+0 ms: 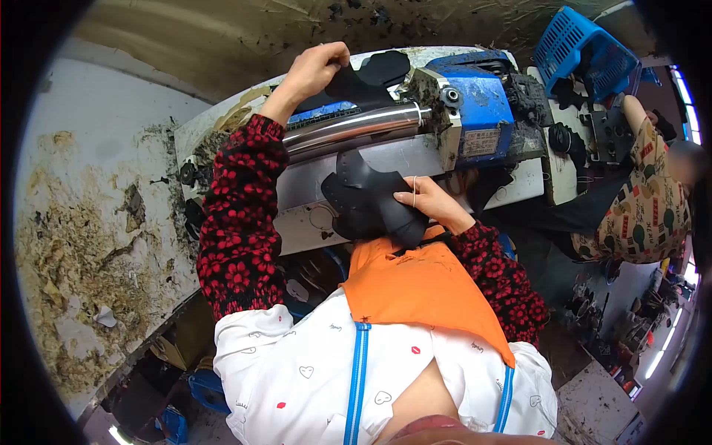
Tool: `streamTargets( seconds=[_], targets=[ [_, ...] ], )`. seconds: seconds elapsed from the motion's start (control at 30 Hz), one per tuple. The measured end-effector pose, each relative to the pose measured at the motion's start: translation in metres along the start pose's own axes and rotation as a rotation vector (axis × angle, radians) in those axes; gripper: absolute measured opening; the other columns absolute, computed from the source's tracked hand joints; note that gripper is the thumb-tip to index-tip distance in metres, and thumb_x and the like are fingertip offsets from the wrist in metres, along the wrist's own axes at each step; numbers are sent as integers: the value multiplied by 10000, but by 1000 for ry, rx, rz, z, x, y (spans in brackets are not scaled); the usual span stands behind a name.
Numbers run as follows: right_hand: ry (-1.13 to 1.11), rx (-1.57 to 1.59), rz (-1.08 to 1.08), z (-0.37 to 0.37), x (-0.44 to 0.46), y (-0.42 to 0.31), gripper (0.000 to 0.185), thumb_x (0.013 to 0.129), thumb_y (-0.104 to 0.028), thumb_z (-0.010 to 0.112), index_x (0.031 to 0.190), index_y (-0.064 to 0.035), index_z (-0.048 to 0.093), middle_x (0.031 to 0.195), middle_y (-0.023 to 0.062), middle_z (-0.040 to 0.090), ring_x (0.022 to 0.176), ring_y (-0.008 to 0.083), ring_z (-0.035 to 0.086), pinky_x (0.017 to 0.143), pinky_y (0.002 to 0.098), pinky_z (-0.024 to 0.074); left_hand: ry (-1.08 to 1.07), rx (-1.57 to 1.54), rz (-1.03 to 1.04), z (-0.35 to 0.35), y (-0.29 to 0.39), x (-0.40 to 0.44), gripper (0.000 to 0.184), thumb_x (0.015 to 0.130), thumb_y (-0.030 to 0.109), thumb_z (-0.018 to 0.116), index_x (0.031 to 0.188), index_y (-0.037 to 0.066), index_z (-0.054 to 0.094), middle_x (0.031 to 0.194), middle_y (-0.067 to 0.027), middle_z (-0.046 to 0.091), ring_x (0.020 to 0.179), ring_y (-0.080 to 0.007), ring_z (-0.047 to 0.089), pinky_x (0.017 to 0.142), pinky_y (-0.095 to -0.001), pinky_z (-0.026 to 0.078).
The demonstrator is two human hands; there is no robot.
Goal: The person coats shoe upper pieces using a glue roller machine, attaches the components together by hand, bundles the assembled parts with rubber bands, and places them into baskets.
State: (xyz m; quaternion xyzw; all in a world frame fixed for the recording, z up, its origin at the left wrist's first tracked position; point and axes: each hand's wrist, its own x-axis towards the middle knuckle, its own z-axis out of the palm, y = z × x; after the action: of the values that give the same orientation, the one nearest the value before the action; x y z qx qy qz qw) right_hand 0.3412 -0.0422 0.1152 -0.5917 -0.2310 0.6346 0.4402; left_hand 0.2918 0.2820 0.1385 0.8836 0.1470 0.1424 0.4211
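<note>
Because the left hand (311,73) reaches past the shiny roller (363,127), its loose sleeve (241,215) could snag if that roller turns. Its fingers pinch the far black piece (348,87). The right hand (437,204) has its fingers closed on the near black pieces (363,194), overhanging the worktop (297,231); too light a grip could let them slide off.
</note>
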Motion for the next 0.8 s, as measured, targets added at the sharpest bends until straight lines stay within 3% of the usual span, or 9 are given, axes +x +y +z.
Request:
streamTargets(
  seconds=[0.13, 0.23, 0.3, 0.47, 0.67, 0.8],
  targets=[
    [165, -331, 153, -1, 6, 2, 178, 853, -48, 591, 1003, 44, 613, 848, 35, 636, 666, 57, 529, 557, 172, 426, 59, 291, 116, -9, -11, 6, 116, 802, 25, 539, 835, 62, 644, 891, -55, 593, 719, -281, 575, 678, -346, 459],
    [152, -226, 69, 5, 0, -1, 186, 841, -49, 606, 1002, 44, 616, 851, 42, 644, 671, 65, 544, 568, 179, 444, 224, 481, 248, 14, -17, -10, 126, 817, 69, 555, 772, 46, 672, 978, -62, 583, 771, -305, 587, 698, -360, 469],
    [133, -131, -20, 9, -2, -3, 196, 829, -49, 621, 1002, 45, 619, 855, 49, 651, 676, 73, 558, 578, 185, 461, -39, 648, 236, 33, -41, -26, 147, 828, 35, 531, 860, 42, 675, 1017, -44, 555, 785, -259, 559, 729, -313, 457],
    [30, -61, -50, 13, -6, 11, 221, 806, -41, 646, 1008, 46, 620, 847, 57, 655, 674, 87, 572, 598, 196, 483, -236, 354, 134, 37, -45, -37, 139, 830, 108, 572, 867, 40, 689, 972, -83, 560, 836, -298, 563, 737, -376, 471],
    [81, -136, 31, 18, -2, -2, 244, 800, -30, 646, 1028, 53, 616, 864, 58, 658, 698, 87, 575, 616, 191, 481, -240, 284, 72, 8, 8, -28, 144, 817, 118, 599, 888, 27, 686, 962, -132, 545, 818, -325, 549, 760, -384, 462],
    [152, -26, 120, 18, 16, -13, 257, 797, -26, 656, 1041, 47, 615, 867, 54, 655, 703, 83, 573, 615, 185, 476, -90, 263, 85, 5, 28, -28, 140, 800, 75, 616, 927, 22, 642, 967, -128, 536, 840, -285, 535, 731, -351, 447]
  ],
)
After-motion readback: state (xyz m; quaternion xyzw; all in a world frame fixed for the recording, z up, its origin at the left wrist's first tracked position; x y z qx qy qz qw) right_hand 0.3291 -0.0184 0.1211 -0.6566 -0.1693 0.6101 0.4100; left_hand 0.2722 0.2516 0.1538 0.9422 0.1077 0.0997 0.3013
